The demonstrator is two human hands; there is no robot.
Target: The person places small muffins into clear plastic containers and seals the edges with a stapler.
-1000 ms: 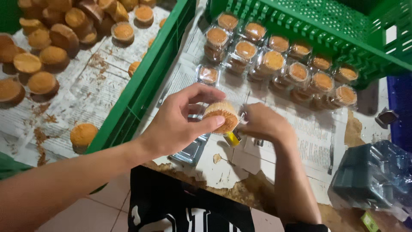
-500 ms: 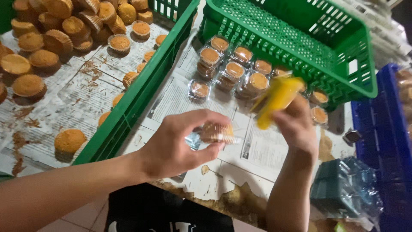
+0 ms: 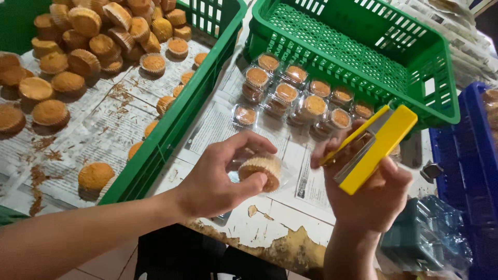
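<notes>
Green crate (image 3: pixel 171 129) of loose cupcakes (image 3: pixel 93 39), packed cupcakes (image 3: pixel 301 98), tilted green crate (image 3: pixel 363 46), blue crate (image 3: pixel 474 140), newspaper (image 3: pixel 218 124)

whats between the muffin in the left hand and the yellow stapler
Head view: only newspaper-covered table lies between the muffin in the left hand and the yellow stapler.

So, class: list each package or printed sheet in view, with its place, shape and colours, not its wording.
Clear plastic cupcake packs: clustered before the tilted green crate.
Clear pack with cupcake: in left hand.
Newspaper sheets: flat, grey-white, lining the table.
Stack of clear containers: bottom right.
</notes>
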